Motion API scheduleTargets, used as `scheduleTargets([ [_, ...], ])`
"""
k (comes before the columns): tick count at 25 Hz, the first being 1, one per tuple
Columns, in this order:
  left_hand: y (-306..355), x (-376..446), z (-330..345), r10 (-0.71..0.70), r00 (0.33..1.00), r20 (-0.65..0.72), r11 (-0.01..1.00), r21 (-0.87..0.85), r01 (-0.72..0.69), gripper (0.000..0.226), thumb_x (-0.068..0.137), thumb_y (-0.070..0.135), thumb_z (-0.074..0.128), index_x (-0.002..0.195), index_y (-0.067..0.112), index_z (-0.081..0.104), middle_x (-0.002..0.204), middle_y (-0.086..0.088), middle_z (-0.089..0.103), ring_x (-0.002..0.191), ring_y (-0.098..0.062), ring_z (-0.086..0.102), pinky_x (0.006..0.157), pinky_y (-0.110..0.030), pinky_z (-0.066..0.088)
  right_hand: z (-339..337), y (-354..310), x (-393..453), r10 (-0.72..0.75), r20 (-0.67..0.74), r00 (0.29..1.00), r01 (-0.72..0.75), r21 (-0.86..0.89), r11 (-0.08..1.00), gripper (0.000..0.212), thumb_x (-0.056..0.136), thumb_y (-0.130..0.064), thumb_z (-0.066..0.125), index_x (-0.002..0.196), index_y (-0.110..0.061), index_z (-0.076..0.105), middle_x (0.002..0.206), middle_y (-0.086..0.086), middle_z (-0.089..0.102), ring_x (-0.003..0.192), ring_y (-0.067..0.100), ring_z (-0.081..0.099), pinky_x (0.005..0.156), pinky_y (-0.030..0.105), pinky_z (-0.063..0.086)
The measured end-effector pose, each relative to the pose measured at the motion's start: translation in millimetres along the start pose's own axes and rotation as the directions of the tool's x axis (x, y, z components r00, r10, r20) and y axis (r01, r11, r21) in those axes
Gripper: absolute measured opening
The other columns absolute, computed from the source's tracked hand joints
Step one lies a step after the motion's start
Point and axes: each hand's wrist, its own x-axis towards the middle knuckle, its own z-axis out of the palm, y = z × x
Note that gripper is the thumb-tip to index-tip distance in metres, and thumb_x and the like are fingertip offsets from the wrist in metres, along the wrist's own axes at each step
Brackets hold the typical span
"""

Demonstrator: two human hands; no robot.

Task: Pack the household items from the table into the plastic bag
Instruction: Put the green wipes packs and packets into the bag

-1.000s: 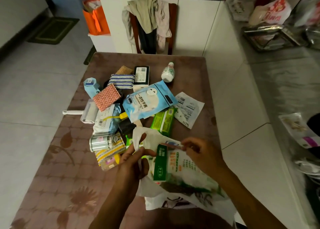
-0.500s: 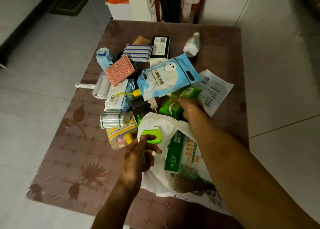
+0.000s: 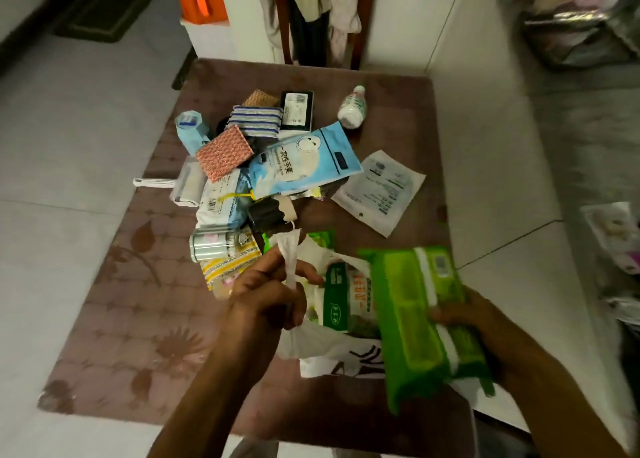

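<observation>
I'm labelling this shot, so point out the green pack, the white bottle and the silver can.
green pack (image 3: 419, 319), head view, middle of its front face
white bottle (image 3: 352, 108), head view, its body
silver can (image 3: 211, 245), head view, its side

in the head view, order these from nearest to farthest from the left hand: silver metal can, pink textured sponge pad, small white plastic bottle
From the left hand:
1. Silver metal can, just beyond it, slightly left.
2. Pink textured sponge pad, mid-pile, farther back.
3. Small white plastic bottle, far end of the table, to the right.

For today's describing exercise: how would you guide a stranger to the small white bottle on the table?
Start at the brown table, then its far edge beyond the heap. The white bottle lies apart, right of the black box. Nothing else there is rounded and plain white.
</observation>
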Motion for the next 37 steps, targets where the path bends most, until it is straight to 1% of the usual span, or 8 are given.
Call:
scheduleTargets([
  [3,5.9,-9.3,-6.5,-0.043,0.996,0.080,0.999,0.021,0.041,0.063,0.060,-0.007,0.043,0.116,0.012,0.066,0.085,-0.011,0.063,0.043,-0.019,0.029,0.045,-0.032,0.018,46.7,27.7,36.8,0.112,0.013,0.994,-0.105,-0.272,0.957,0.060,0.071,-0.022,0.078,0.124,-0.026,0.049,0.108,-0.001,0.066,0.094,0.022,0.065,0.079,0.036,0.054],
  [8,18.1,-29.4,-46.1,-0.183,0.950,0.252,0.970,-0.110,0.216,0.075,0.057,0.001,0.053,0.131,0.015,0.057,0.081,-0.016,0.060,0.042,-0.018,0.042,0.044,-0.027,0.013,91.6,35.6,108.9,-0.310,-0.175,0.935,0.228,-0.371,0.900,0.061,0.083,-0.032,0.067,0.135,-0.035,0.036,0.134,-0.002,0.051,0.115,0.021,0.053,0.092,0.039,0.049],
  [13,14.8,-24.2,-49.4,-0.072,0.986,0.150,0.997,-0.029,0.078,0.059,0.068,0.006,0.059,0.126,0.011,0.060,0.076,-0.017,0.058,0.047,-0.023,0.044,0.045,-0.029,0.029,105.9,57.9,97.6,-0.428,-0.032,0.903,0.083,-0.966,0.246,0.032,0.089,-0.047,0.051,0.110,-0.024,0.057,0.098,-0.001,0.067,0.088,0.021,0.065,0.070,0.028,0.051],
  [17,9.3,-12.8,-51.8,-0.080,0.997,-0.010,0.996,-0.047,0.080,0.044,0.078,0.006,0.052,0.120,0.008,0.063,0.079,-0.015,0.058,0.046,-0.019,0.037,0.048,-0.032,0.018,93.6,-23.7,103.3,-0.680,-0.230,0.696,0.487,-0.545,0.683,0.018,0.090,-0.028,0.058,0.077,-0.016,0.062,0.068,-0.001,0.064,0.060,0.006,0.062,0.054,0.022,0.051],
  [19,8.3,-6.5,-52.4,-0.077,0.995,-0.060,0.996,-0.057,0.074,0.042,0.080,0.009,0.052,0.120,0.009,0.063,0.078,-0.015,0.058,0.045,-0.018,0.035,0.047,-0.033,0.016,86.6,-49.2,154.6,-0.695,-0.200,0.690,0.443,-0.642,0.625,0.007,0.088,-0.027,0.060,0.087,-0.020,0.063,0.085,0.001,0.068,0.079,0.010,0.064,0.069,0.028,0.052],
  [22,7.1,-2.6,-52.5,-0.058,0.996,-0.066,0.998,-0.031,0.056,0.041,0.082,0.010,0.051,0.122,0.011,0.061,0.078,-0.014,0.060,0.045,-0.017,0.036,0.046,-0.031,0.017,83.6,-33.9,242.2,-0.277,0.021,0.961,0.136,-0.906,0.402,0.068,0.077,-0.036,0.071,0.137,-0.022,0.042,0.142,0.006,0.047,0.128,0.025,0.045,0.100,0.038,0.040],
  [26,5.3,-4.6,-50.8,-0.025,1.000,-0.010,0.999,0.028,0.025,0.039,0.085,0.007,0.049,0.122,0.011,0.061,0.082,-0.014,0.064,0.047,-0.018,0.041,0.043,-0.023,0.027,71.0,-3.5,279.9,-0.050,-0.012,0.999,0.003,-0.955,0.297,0.054,0.068,-0.052,0.073,0.109,-0.017,0.064,0.105,0.003,0.061,0.095,0.021,0.057,0.073,0.030,0.042],
  [37,0.1,3.3,-37.9,-0.045,0.984,0.173,0.989,0.146,0.020,0.062,0.082,-0.006,0.054,0.135,0.027,0.051,0.094,-0.016,0.068,0.043,-0.018,0.043,0.042,-0.026,0.042,6.8,-52.8,-16.6,-0.688,-0.233,0.687,0.464,-0.588,0.663,0.027,0.086,-0.007,0.063,0.063,-0.021,0.059,0.058,-0.008,0.063,0.055,0.003,0.058,0.052,0.014,0.047],
])
